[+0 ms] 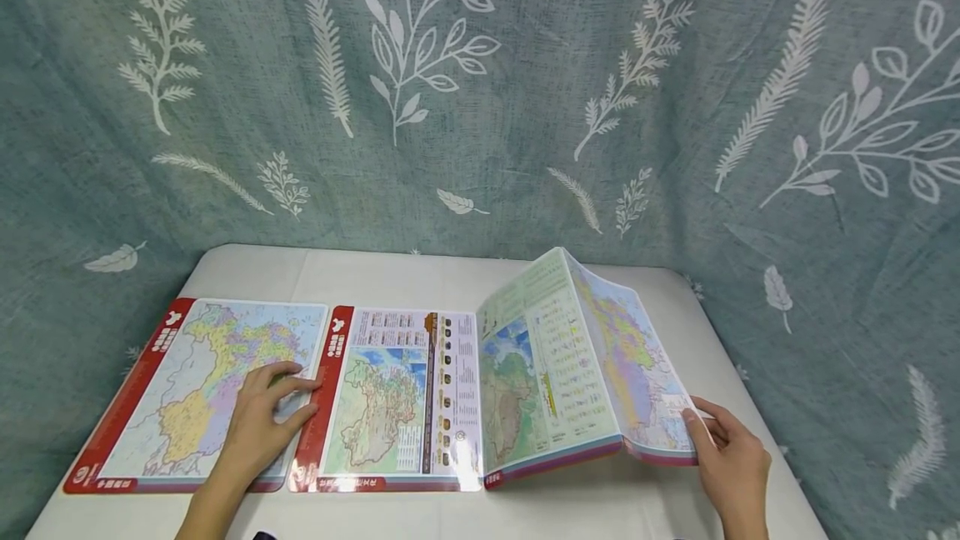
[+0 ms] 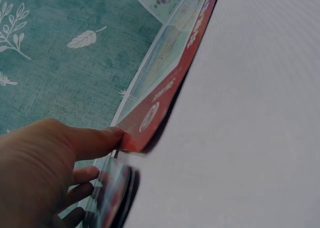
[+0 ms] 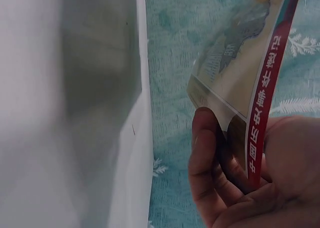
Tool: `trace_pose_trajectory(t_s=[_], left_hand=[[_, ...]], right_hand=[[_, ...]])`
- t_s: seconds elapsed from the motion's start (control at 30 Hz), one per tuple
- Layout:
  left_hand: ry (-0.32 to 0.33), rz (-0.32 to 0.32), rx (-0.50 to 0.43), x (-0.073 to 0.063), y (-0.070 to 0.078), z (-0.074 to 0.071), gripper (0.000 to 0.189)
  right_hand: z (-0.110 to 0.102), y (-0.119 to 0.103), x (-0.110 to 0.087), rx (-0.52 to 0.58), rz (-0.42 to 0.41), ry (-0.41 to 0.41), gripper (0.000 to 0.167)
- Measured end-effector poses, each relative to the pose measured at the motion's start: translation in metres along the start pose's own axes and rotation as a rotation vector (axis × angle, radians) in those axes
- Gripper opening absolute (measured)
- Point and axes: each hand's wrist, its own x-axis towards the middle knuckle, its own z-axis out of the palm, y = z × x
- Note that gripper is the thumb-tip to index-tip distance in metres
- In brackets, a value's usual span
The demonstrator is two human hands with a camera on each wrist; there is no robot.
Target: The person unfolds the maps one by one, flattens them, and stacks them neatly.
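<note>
A fold-out map with several panels spreads over the white table. Its left panel (image 1: 176, 407) and second panel (image 1: 382, 398), each with a red strip, lie flat. A green panel (image 1: 551, 382) and the rightmost panel (image 1: 637, 357) rise into a tent-like ridge between them. My left hand (image 1: 266, 419) rests over the left panel, fingertips and thumb touching the second panel's red strip. In the left wrist view the thumb meets a red corner (image 2: 142, 125). At the rightmost panel's outer lower corner, my right hand (image 1: 731, 448) pinches the sheet, thumb on top; its red edge strip (image 3: 265, 103) shows up close.
A white cloth covers the table (image 1: 360, 269). Behind it and at both sides hangs a green curtain (image 1: 480, 173) with white leaf prints. A small dark object (image 1: 264, 535) shows at the bottom edge, near the left forearm.
</note>
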Motion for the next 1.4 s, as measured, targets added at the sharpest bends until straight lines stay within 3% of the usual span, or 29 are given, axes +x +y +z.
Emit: trace_pose_trajectory(t_s=[0.67, 0.87, 1.2, 1.4], left_hand=[[-0.016, -0.014, 0.004, 0.001, 0.004, -0.005, 0.038], [-0.018, -0.016, 0.003, 0.001, 0.005, -0.005, 0.038], [-0.03, -0.011, 0.005, 0.001, 0.005, -0.005, 0.037], [-0.033, -0.019, 0.013, 0.001, 0.005, -0.006, 0.038]], right_hand=[[-0.008, 0.044, 0.023, -0.061, 0.109, 0.029, 0.036], [-0.008, 0.057, 0.03, -0.085, 0.19, 0.024, 0.039], [-0.009, 0.086, 0.031, -0.038, 0.294, 0.042, 0.042], [-0.008, 0.092, 0.034, 0.053, 0.318, 0.102, 0.043]])
